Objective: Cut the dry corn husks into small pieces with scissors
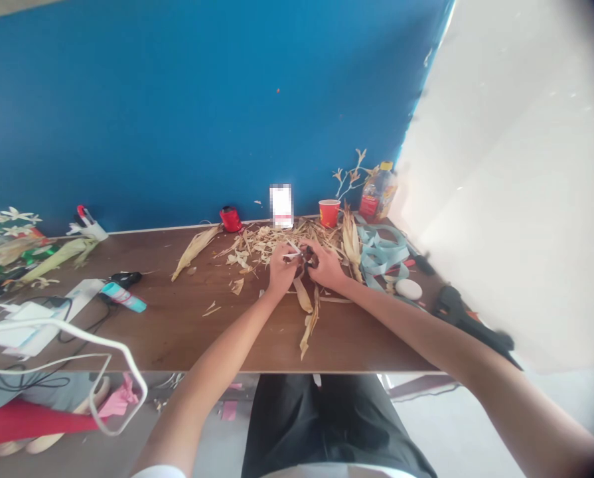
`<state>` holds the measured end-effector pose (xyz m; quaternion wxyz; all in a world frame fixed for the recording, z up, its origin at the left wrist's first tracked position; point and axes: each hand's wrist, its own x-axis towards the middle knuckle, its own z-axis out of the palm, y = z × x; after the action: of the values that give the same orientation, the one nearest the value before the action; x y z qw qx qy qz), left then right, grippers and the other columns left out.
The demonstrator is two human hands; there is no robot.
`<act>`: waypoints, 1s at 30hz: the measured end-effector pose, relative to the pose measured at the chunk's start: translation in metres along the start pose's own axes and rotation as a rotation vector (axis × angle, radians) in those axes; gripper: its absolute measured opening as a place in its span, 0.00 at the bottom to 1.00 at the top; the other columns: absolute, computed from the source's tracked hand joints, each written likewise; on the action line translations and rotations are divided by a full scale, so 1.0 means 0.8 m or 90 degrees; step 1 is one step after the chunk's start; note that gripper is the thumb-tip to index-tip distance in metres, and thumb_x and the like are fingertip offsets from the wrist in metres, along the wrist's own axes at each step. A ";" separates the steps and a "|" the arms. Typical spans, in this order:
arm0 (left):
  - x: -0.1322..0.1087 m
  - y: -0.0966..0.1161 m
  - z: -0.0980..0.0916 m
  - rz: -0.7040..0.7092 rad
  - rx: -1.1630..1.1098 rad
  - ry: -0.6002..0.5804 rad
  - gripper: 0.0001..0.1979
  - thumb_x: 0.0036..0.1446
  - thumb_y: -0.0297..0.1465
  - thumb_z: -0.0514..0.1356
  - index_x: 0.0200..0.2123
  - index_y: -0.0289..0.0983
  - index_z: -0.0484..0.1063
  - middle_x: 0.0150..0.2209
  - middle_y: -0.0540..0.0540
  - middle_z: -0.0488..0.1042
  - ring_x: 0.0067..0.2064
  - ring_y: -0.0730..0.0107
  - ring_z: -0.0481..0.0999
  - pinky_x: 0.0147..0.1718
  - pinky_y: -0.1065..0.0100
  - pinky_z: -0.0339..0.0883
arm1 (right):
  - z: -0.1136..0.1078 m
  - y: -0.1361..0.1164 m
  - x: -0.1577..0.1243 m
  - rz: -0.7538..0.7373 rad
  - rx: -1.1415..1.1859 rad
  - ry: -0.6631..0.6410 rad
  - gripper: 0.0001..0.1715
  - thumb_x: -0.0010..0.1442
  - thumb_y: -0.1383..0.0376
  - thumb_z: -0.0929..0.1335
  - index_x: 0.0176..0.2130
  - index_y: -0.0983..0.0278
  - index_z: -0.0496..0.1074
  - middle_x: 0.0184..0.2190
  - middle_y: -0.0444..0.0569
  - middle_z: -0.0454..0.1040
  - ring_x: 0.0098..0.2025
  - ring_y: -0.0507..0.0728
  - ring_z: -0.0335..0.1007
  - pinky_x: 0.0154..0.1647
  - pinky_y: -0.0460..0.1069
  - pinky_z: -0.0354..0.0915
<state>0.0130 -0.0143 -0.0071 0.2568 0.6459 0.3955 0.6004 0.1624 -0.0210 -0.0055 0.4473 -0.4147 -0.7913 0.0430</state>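
Observation:
Over the middle of the brown table, my left hand (283, 269) and my right hand (326, 267) are close together, fingers bent inward. A thin white piece (293, 254) shows at the fingertips of the left. Between the two hands is a small dark thing (306, 252), largely covered by the fingers of the right; its kind is unclear. Below the hands, a dry corn husk strip (304, 297) and a longer, narrower husk strip (310, 328) reach toward me. Just beyond them spreads a pile of husk scraps (261, 242).
A red paper cup (329, 213), a bottle (377, 194) and a red container (231, 219) stand along the blue wall. Pale blue ribbon (383, 252) and a black glue gun (468, 322) lie right. A power strip (75, 305) and white cables lie left. A whole husk (196, 251) rests left of the pile.

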 end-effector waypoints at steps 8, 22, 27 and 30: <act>0.001 0.002 0.001 -0.006 -0.020 -0.012 0.03 0.48 0.25 0.60 0.28 0.38 0.71 0.34 0.47 0.71 0.38 0.66 0.70 0.36 0.66 0.64 | 0.000 0.001 0.000 -0.002 -0.036 -0.003 0.40 0.44 0.73 0.64 0.57 0.60 0.60 0.45 0.46 0.74 0.37 0.56 0.71 0.37 0.49 0.67; 0.001 -0.006 0.003 -0.020 -0.013 0.009 0.06 0.45 0.22 0.59 0.27 0.38 0.71 0.31 0.49 0.70 0.33 0.70 0.70 0.34 0.68 0.63 | 0.000 0.002 0.002 0.028 0.039 -0.018 0.37 0.44 0.72 0.64 0.56 0.61 0.63 0.46 0.47 0.74 0.35 0.56 0.72 0.36 0.49 0.67; 0.001 0.002 0.002 0.013 0.023 -0.005 0.09 0.46 0.21 0.57 0.29 0.38 0.72 0.36 0.47 0.72 0.38 0.67 0.71 0.36 0.67 0.65 | -0.001 0.001 0.003 0.024 0.083 -0.017 0.36 0.46 0.72 0.64 0.56 0.60 0.63 0.48 0.47 0.73 0.40 0.57 0.72 0.41 0.50 0.66; 0.000 0.003 0.002 0.000 0.043 -0.014 0.08 0.46 0.21 0.57 0.29 0.38 0.73 0.35 0.47 0.73 0.38 0.68 0.72 0.36 0.68 0.65 | -0.002 0.001 0.004 0.039 0.108 -0.024 0.37 0.46 0.72 0.65 0.57 0.60 0.62 0.44 0.46 0.74 0.39 0.56 0.72 0.40 0.49 0.66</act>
<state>0.0147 -0.0153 -0.0051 0.2389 0.6610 0.4127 0.5794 0.1631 -0.0188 -0.0028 0.4647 -0.3983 -0.7798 0.1316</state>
